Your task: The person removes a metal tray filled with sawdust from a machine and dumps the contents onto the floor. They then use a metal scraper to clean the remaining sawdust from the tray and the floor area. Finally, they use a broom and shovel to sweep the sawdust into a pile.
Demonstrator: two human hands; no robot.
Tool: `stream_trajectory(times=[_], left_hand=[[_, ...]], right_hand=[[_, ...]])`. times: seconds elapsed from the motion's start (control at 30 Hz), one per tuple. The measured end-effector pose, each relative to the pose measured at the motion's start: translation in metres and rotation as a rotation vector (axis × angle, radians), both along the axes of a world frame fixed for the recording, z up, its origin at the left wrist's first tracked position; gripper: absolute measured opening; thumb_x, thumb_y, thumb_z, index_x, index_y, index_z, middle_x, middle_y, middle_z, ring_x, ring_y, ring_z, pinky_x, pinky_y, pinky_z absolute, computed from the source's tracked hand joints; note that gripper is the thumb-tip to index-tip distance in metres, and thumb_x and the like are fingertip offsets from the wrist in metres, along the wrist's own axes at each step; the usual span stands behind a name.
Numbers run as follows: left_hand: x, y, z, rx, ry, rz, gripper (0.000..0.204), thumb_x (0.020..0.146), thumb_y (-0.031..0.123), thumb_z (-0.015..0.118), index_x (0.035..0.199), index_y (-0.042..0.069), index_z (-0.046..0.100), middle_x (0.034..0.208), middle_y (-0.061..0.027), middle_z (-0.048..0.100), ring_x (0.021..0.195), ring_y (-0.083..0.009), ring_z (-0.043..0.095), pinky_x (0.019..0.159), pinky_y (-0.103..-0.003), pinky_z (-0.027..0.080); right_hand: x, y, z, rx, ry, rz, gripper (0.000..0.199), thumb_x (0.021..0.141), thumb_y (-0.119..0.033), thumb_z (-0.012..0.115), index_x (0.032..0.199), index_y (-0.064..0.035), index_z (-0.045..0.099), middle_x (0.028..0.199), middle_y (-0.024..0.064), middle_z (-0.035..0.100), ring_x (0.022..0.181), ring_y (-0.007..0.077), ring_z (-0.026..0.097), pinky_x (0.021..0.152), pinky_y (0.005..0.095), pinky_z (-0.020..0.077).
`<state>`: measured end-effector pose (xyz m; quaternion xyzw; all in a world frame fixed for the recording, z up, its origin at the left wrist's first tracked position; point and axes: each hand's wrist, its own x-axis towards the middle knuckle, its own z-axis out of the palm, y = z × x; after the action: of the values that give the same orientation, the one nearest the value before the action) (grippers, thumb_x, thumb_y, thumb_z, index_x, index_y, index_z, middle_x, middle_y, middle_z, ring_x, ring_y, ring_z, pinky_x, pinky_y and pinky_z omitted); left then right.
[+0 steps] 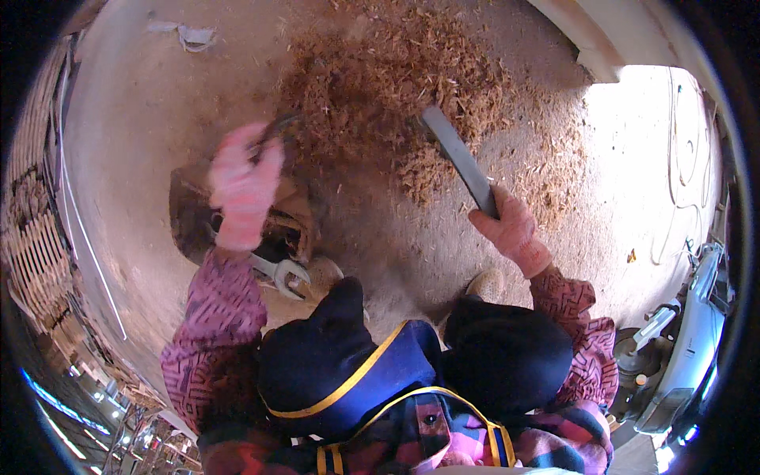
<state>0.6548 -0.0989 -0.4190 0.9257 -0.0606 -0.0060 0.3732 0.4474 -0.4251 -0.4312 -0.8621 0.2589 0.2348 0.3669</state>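
Note:
My right hand (511, 233), in a pink glove, is closed around the lower end of a flat grey metal bar (459, 154). The bar points up and to the left, above the wood shavings. On the left, my left hand (247, 170), gloved too, is smeared by motion. From its fingers sticks out a dark, thin, curved thing (281, 125), too blurred to name. Below that hand sits a brown open container (190, 210), partly hidden by the hand and wrist. An open-end wrench (289, 277) pokes out of it toward my knee.
Wood shavings (372, 87) are heaped on the floor ahead. Slatted wood (39, 261) is stacked along the left. At the right lie a cable (673, 166) and a light blue machine (693, 340). A pale scrap (194, 37) lies at the far left.

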Motion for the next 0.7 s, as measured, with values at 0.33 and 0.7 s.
stream_trajectory(times=[0.33,0.7], left_hand=[[-0.064,0.126,0.023,0.333,0.100,0.183,0.033,0.082,0.008,0.071,0.114,0.004,0.064,0.110,-0.0145,0.065,0.096,-0.0262,0.063,0.084,-0.035,0.052],[0.038,-0.094,-0.077,0.209,0.108,-0.409,0.021,0.084,0.031,0.065,0.096,0.015,0.071,0.103,-0.0077,0.066,0.103,-0.0290,0.062,0.080,-0.040,0.053]], right_hand=[[0.099,0.028,-0.003,0.095,-0.042,0.262,0.048,0.081,-0.040,0.068,0.114,-0.0067,0.060,0.087,0.0185,0.066,0.083,0.0280,0.067,0.072,0.0405,0.0508],[0.001,-0.032,0.004,-0.144,0.138,-0.022,0.046,0.080,-0.036,0.068,0.115,-0.0060,0.060,0.090,0.0183,0.068,0.086,0.0321,0.068,0.076,0.0421,0.0516]])
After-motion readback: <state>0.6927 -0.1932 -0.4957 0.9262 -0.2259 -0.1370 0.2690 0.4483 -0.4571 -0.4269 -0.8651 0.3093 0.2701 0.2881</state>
